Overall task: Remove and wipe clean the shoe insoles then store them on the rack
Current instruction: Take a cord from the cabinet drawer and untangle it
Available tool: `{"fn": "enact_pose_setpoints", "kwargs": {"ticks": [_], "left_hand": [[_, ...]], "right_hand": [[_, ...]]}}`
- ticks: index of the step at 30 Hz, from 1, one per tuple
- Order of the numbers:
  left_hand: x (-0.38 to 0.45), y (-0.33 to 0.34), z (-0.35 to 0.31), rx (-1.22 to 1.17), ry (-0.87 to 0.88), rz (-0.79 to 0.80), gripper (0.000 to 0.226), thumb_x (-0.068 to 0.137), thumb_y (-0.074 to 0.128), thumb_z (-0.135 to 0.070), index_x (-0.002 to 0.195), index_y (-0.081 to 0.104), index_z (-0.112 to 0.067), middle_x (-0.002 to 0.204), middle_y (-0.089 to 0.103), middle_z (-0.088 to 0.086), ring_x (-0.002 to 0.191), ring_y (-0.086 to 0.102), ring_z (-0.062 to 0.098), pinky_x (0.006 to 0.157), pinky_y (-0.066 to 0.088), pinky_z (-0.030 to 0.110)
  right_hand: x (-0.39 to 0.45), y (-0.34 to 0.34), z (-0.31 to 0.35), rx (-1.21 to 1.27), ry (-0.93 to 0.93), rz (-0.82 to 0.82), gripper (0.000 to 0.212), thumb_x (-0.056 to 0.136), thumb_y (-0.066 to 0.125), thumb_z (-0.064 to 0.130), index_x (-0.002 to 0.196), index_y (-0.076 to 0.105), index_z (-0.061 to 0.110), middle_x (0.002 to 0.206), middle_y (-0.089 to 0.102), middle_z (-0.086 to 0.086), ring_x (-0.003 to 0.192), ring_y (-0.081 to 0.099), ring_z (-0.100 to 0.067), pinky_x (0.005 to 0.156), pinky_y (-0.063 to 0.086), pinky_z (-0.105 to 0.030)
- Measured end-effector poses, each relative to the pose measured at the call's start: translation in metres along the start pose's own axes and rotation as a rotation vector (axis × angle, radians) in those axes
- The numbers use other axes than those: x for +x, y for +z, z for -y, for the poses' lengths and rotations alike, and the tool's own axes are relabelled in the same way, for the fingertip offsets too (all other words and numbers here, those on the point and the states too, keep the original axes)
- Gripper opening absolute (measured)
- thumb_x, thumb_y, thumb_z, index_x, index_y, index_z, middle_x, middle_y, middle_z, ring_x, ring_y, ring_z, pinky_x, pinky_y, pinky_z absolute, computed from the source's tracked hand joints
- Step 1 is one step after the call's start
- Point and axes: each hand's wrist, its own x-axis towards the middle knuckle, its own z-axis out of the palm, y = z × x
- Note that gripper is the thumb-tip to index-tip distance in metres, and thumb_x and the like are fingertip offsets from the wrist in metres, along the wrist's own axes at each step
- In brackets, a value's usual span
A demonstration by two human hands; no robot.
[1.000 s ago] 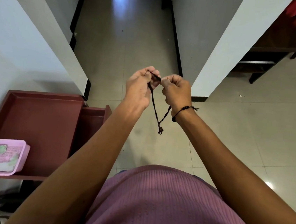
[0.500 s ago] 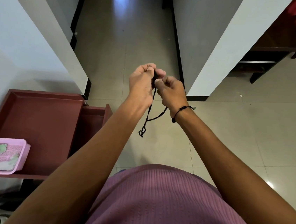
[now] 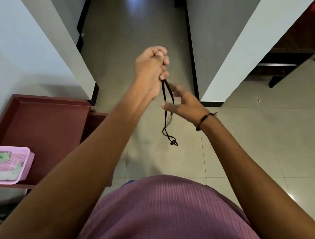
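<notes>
Two bare forearms reach out over my purple ribbed shirt (image 3: 162, 217), and both hands meet in front of me above the tiled floor (image 3: 266, 150). Low at my left, a pink mesh basket (image 3: 28, 156) with pale and green scraps in it sits at the near edge of the dark red rack (image 3: 45, 123), which stands against the white wall; no insoles or shoes show anywhere. My right hand (image 3: 185, 108), a black beaded bracelet (image 3: 203, 120) at its wrist, is blurred, its fingers spread loosely beside a thin black cord (image 3: 165, 120); whether it touches the cord I cannot tell. My left hand (image 3: 150, 70), raised higher, is curled and pinches the top of that cord, which hangs down as a loop with a small knot at its bottom. Beyond the hands a grey corridor (image 3: 132, 19) runs away between white walls, and a dark wooden table (image 3: 304, 43) stands far right.
</notes>
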Motion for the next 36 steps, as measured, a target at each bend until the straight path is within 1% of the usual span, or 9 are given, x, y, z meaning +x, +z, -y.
{"fn": "enact_pose_setpoints", "kwargs": {"ticks": [4,7,14,16,19,21,24,30,36], "left_hand": [[-0.002,0.008,0.001,-0.037,-0.014,0.045,0.033,0.097,0.033,0.007,0.072,0.048,-0.009,0.059,0.044,0.005,0.032,0.028,0.003,0.035,0.022,0.017],[0.014,-0.010,-0.018,0.044,0.078,-0.022,0.035,0.095,0.033,0.007,0.070,0.049,-0.012,0.059,0.047,0.003,0.033,0.030,0.003,0.036,0.022,0.018],[0.044,-0.087,-0.041,0.573,0.317,-0.374,0.036,0.088,0.030,0.004,0.074,0.053,-0.020,0.069,0.055,-0.001,0.048,0.047,-0.002,0.050,0.037,0.009],[0.034,-0.091,-0.028,0.793,0.426,-0.257,0.036,0.089,0.035,0.003,0.077,0.056,-0.023,0.069,0.058,-0.006,0.057,0.053,-0.009,0.066,0.041,0.005],[0.006,-0.068,0.009,1.008,0.497,0.180,0.024,0.089,0.048,-0.002,0.096,0.067,-0.012,0.082,0.065,-0.008,0.076,0.058,-0.003,0.078,0.042,0.014],[-0.010,-0.049,0.029,1.092,0.362,0.432,0.024,0.094,0.050,-0.006,0.113,0.064,-0.006,0.095,0.063,-0.005,0.089,0.057,0.006,0.076,0.039,0.009],[-0.018,-0.036,0.047,1.140,0.197,0.578,0.016,0.096,0.048,-0.008,0.099,0.062,-0.002,0.080,0.062,0.002,0.065,0.053,0.008,0.059,0.037,0.017],[-0.002,-0.053,0.019,1.103,0.304,0.264,0.023,0.098,0.041,-0.007,0.100,0.063,-0.001,0.086,0.057,-0.001,0.072,0.046,0.012,0.055,0.031,0.013],[0.016,-0.072,0.005,0.641,0.197,-0.107,0.030,0.097,0.038,-0.007,0.073,0.053,-0.017,0.069,0.052,-0.007,0.059,0.044,0.001,0.057,0.035,0.016]], "right_hand": [[0.006,0.002,0.018,0.253,-0.148,-0.012,0.008,0.093,0.050,0.002,0.096,0.053,0.009,0.084,0.059,0.004,0.079,0.056,-0.001,0.077,0.044,-0.012],[0.004,0.001,-0.003,0.411,-0.095,-0.024,0.029,0.099,0.037,0.004,0.075,0.052,0.008,0.053,0.052,0.006,0.051,0.051,-0.011,0.062,0.047,-0.023],[-0.014,-0.015,-0.055,0.294,0.090,-0.103,0.035,0.097,0.039,0.000,0.065,0.050,0.010,0.068,0.051,-0.009,0.042,0.041,-0.002,0.056,0.041,-0.023],[-0.015,-0.015,-0.048,0.246,0.063,-0.079,0.033,0.096,0.041,-0.001,0.068,0.054,0.010,0.058,0.055,0.001,0.041,0.043,-0.002,0.054,0.042,-0.018],[-0.012,-0.011,-0.027,0.255,0.014,-0.027,0.032,0.095,0.044,0.000,0.067,0.056,0.010,0.061,0.052,-0.009,0.040,0.043,-0.003,0.057,0.043,-0.022],[-0.010,-0.011,-0.013,0.290,-0.010,-0.039,0.032,0.095,0.045,0.000,0.065,0.054,0.008,0.057,0.051,-0.008,0.039,0.043,-0.004,0.058,0.044,-0.027],[-0.007,-0.017,-0.008,0.300,-0.004,-0.134,0.032,0.094,0.048,0.003,0.062,0.051,0.007,0.049,0.046,-0.002,0.038,0.042,-0.006,0.045,0.040,-0.019],[-0.014,-0.030,-0.031,0.314,0.100,-0.119,0.028,0.092,0.051,0.001,0.064,0.054,0.007,0.059,0.061,0.002,0.047,0.045,-0.008,0.052,0.046,-0.023],[-0.021,-0.036,-0.041,0.370,0.172,-0.127,0.027,0.092,0.050,0.002,0.067,0.056,0.006,0.066,0.064,0.000,0.067,0.050,-0.017,0.057,0.049,-0.026]]}}
